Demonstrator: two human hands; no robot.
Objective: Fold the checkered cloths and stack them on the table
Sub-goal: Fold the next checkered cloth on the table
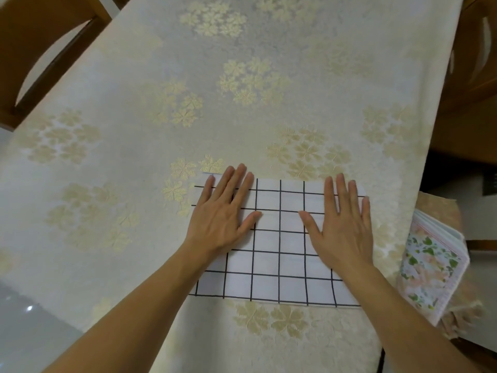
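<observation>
A white cloth with a black grid (279,254) lies flat near the front of the table (242,90), in a squarish folded shape. My left hand (223,211) presses flat on its left part with straight, spread fingers. On the cloth's right part rests my right hand (344,224), palm down, fingers also straight. Both sets of fingertips reach the cloth's far edge. Neither hand grips anything.
The table wears a cream tablecloth with gold flower clusters. A stack of floral-printed folded cloths (430,262) sits on a seat off the table's right edge. Wooden chairs (35,49) stand at the left and right. Grey floor (29,319) shows at the lower left.
</observation>
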